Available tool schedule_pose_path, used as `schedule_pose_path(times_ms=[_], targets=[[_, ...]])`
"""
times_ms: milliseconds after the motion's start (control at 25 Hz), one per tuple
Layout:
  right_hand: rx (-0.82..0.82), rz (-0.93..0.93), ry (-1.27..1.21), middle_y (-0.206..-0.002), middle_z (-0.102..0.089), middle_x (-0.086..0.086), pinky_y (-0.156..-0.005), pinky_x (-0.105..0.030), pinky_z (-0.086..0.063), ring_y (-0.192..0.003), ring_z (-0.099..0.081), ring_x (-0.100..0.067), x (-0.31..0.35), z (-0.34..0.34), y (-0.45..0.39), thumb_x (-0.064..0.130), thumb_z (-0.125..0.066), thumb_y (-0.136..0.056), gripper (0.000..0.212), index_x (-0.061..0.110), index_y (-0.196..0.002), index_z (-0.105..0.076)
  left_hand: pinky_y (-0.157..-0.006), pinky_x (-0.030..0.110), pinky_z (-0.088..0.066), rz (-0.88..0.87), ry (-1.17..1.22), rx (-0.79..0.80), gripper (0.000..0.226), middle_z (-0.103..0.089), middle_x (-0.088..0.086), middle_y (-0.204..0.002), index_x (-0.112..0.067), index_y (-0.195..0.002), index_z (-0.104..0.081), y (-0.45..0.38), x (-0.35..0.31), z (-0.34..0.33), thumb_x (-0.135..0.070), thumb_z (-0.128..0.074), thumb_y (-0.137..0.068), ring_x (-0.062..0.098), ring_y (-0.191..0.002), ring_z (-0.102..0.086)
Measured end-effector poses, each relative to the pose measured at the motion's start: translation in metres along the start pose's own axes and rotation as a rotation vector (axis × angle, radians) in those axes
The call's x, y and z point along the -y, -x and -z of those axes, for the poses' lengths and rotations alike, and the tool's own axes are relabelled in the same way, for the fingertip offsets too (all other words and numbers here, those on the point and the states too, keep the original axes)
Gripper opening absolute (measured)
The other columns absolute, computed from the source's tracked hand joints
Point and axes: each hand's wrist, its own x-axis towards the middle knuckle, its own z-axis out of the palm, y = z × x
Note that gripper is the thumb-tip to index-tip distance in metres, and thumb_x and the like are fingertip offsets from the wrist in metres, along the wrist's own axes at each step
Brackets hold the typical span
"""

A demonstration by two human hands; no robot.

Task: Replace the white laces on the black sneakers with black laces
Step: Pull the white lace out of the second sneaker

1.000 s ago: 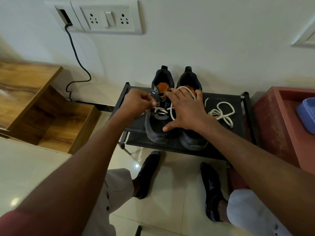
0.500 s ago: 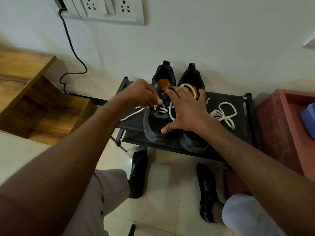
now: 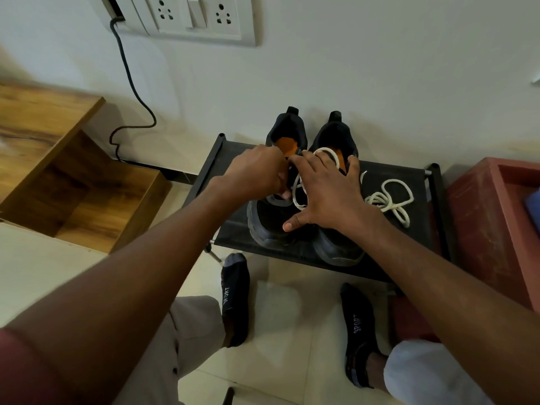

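At far left a wooden shelf unit (image 3: 58,176) stands on the pale tiled floor (image 3: 292,317), and above it a dark cable (image 3: 133,83) drops from the socket plate (image 3: 201,16) down the white wall (image 3: 380,68). Against that wall sits a low black rack (image 3: 409,238) with my two black sneakers (image 3: 271,223) side by side on it, heels to the wall. My left hand (image 3: 254,173) is curled over the left shoe's tongue, fingertips pinched together at the eyelets; I cannot tell for sure what they grip. My right hand (image 3: 324,194) lies spread flat across both shoes, fingers straight, with the white lace (image 3: 298,191) looping under them. A second white lace (image 3: 388,197) lies loose in a tangle on the rack, just right of the shoes. A red stand (image 3: 485,229) is at the far right. My socked feet (image 3: 233,299) rest on the floor below the rack.
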Motion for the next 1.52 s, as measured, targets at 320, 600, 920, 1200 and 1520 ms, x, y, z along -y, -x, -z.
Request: schedule_pose_path(times_ms=[320,600,920,1200,1520], targets=[[0.010,-0.025,0.001,-0.173,-0.012,0.000,-0.119,-0.075,-0.008,-0.161,-0.008,-0.027,0.001,0.002,-0.003,0.079,-0.085,-0.053,0.138,0.033,-0.161,-0.014,-0.060,0.027,-0.046,0.205,1.044,0.051,0.021,-0.071,0.013,-0.082,-0.012,-0.082,-0.063,0.019,0.016,0.026,-0.024,-0.074,-0.096,0.017,-0.072,-0.067],[-0.036,-0.028,0.115,-0.173,0.013,-0.007,-0.120,-0.074,-0.010,-0.159,0.016,-0.037,0.004,0.004,0.000,0.087,-0.080,-0.051,0.137,0.031,-0.161,-0.018,-0.062,0.031,-0.044,-0.034,-0.021,-0.036,0.014,-0.064,-0.006,-0.089,-0.027,-0.081,-0.066,0.011,0.001,0.009,-0.028,-0.079,-0.086,0.022,-0.087,-0.065],[0.002,-0.047,0.081,-0.173,0.016,-0.005,-0.120,-0.075,-0.007,-0.159,0.017,-0.036,0.003,0.004,-0.001,0.082,-0.083,-0.055,0.136,0.032,-0.162,-0.015,-0.055,0.025,-0.048,0.215,1.160,-0.332,0.021,-0.075,0.006,-0.085,-0.009,-0.082,-0.056,0.013,-0.002,0.041,-0.008,-0.060,-0.103,0.022,-0.083,-0.077],[0.009,-0.046,0.050,-0.174,0.008,-0.003,-0.120,-0.075,-0.006,-0.161,0.011,-0.033,0.000,0.000,-0.002,0.081,-0.084,-0.053,0.135,0.034,-0.161,-0.017,-0.072,0.030,-0.045,-0.104,-0.049,-0.022,0.024,-0.067,-0.007,-0.090,-0.019,-0.097,-0.073,0.008,0.007,0.017,-0.031,-0.087,-0.081,0.015,-0.089,-0.064],[0.029,-0.033,0.028,-0.174,0.007,-0.003,-0.120,-0.075,-0.006,-0.161,0.010,-0.033,-0.001,-0.001,-0.002,0.080,-0.084,-0.054,0.136,0.033,-0.161,-0.017,-0.095,0.041,-0.053,-0.081,0.266,-0.442,0.006,-0.072,-0.015,-0.079,-0.025,-0.079,-0.076,0.014,-0.012,0.050,-0.020,-0.076,-0.081,0.008,-0.087,-0.068]])
